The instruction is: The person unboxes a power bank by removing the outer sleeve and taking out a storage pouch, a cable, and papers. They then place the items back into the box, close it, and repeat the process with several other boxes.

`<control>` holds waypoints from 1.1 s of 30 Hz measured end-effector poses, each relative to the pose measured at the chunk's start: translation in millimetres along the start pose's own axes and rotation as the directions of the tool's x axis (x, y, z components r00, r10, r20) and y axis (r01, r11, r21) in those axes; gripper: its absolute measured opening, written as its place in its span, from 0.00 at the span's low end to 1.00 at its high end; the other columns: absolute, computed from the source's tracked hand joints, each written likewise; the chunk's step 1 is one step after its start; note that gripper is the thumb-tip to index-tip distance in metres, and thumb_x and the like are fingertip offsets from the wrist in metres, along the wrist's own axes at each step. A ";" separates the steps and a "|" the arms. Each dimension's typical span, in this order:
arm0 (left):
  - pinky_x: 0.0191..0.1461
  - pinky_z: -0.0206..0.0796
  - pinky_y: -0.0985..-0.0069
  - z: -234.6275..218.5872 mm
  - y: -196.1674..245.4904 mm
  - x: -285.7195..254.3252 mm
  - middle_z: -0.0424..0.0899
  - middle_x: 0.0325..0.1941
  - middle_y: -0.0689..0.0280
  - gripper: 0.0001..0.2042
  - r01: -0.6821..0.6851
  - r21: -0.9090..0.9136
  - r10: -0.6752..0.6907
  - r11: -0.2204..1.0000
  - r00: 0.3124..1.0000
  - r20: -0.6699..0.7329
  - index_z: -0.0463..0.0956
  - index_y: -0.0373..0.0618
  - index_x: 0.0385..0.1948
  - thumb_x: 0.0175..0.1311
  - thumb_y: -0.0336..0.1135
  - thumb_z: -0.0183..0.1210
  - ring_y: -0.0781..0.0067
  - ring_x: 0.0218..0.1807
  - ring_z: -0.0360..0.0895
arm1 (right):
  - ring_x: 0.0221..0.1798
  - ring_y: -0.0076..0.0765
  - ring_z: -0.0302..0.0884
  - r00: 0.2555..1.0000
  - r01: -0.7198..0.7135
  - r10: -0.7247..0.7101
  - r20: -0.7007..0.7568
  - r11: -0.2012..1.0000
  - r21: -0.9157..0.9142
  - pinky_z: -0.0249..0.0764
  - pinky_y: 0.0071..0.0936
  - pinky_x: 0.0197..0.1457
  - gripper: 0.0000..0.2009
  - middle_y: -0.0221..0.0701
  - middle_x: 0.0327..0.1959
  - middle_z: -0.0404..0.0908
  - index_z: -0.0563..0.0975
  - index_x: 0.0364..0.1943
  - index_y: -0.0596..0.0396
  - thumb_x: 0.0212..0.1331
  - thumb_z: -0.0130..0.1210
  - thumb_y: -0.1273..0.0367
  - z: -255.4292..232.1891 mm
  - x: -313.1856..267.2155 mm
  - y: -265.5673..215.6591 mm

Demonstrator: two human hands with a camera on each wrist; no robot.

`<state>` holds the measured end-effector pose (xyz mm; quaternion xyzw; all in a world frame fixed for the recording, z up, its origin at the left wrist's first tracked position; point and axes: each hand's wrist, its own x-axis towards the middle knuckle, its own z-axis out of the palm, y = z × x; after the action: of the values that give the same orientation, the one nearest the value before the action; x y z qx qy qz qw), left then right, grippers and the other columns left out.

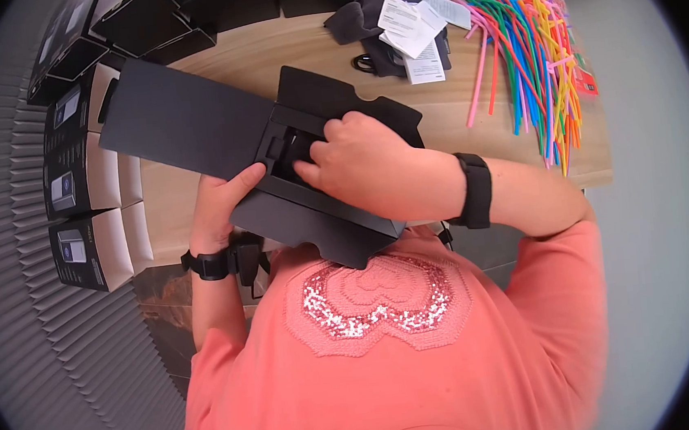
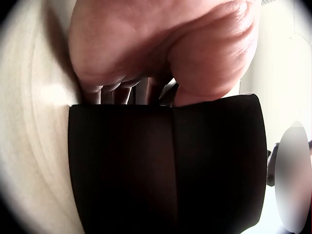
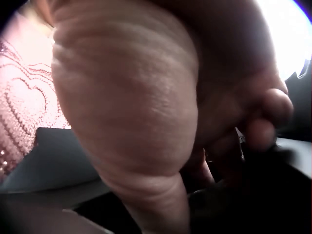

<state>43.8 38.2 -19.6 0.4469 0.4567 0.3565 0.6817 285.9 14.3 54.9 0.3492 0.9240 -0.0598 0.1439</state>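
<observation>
A black cardboard box (image 1: 329,203) lies open in front of the person, its long lid (image 1: 184,110) folded out to the left and its side flaps spread. The left hand (image 1: 222,203) grips the box's left end, thumb over the edge and fingers underneath. Inside the box, the right hand (image 1: 373,163) reaches down with curled fingers beside a glossy black piece (image 1: 296,147). In the right wrist view the fingertips disappear into the dark interior, so I cannot tell whether they pinch that piece. The box end (image 2: 122,161) fills the left wrist view below the palm.
Printed black boxes (image 1: 72,190) stand stacked at the left, with more dark boxes (image 1: 236,2) along the back. White leaflets (image 1: 419,32) lie over dark grey pieces (image 1: 352,22) and a coiled black cable (image 1: 362,63). Colourful straws (image 1: 532,59) spread at the table's right.
</observation>
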 end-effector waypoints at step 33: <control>0.56 0.70 0.76 10.1 1.0 -3.3 0.82 0.52 0.66 0.20 -0.022 -0.086 0.020 0.996 1.000 -0.022 0.76 0.38 0.55 0.63 0.31 0.66 0.76 0.52 0.78 | 0.46 0.37 0.83 0.985 0.025 0.027 -0.172 0.955 0.295 0.80 0.29 0.42 0.24 0.39 0.59 0.77 0.75 0.54 0.57 0.48 0.65 0.73 -13.5 -36.1 10.3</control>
<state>52.1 32.7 -15.8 0.4180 0.4436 0.3876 0.6916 315.5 2.1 78.8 0.3712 0.9134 -0.1668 0.0085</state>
